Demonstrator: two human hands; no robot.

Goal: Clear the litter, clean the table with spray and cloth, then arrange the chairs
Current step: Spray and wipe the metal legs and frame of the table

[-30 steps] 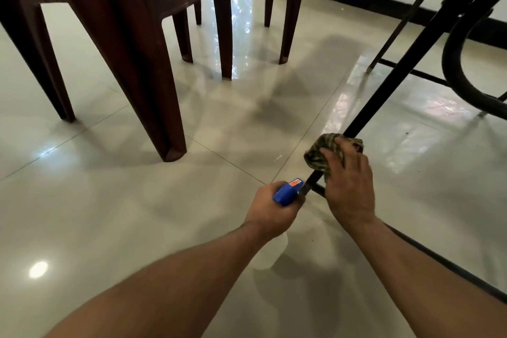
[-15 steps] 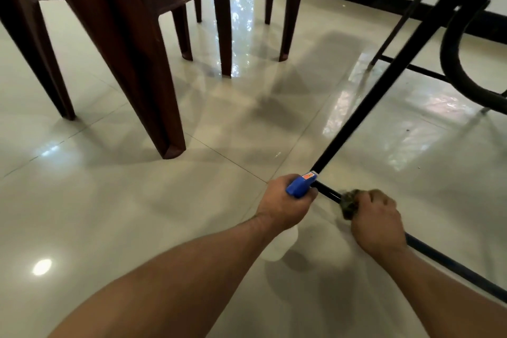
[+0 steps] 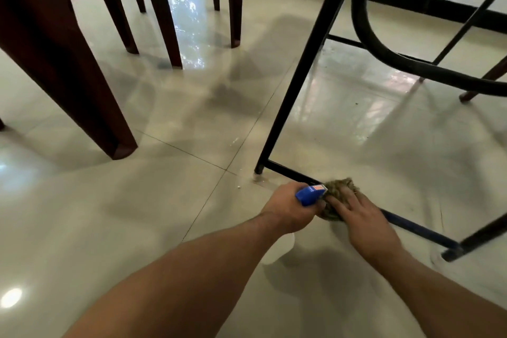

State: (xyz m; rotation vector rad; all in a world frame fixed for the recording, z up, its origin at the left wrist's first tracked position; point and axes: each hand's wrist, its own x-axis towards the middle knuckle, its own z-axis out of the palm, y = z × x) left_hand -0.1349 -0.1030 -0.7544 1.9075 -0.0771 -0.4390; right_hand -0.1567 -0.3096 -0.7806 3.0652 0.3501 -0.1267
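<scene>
On the tiled floor point(image 3: 137, 228) a brown chair point(image 3: 68, 77) stood near the black table frame point(image 3: 304, 71). Near the frame's corner foot, the right hand point(image 3: 365, 219) pressed the cloth point(image 3: 338, 189) on the low bar point(image 3: 290, 172), fingers spread flat; the left hand point(image 3: 288, 211) gripped the spray bottle point(image 3: 310, 194) just beside it.

Blue-headed spray point(image 3: 311, 195), tilted, nozzle beside bunched olive cloth point(image 3: 340, 186) on black table point(image 3: 300, 77) low bar; brown chairs point(image 3: 63, 63) upright, left.
</scene>
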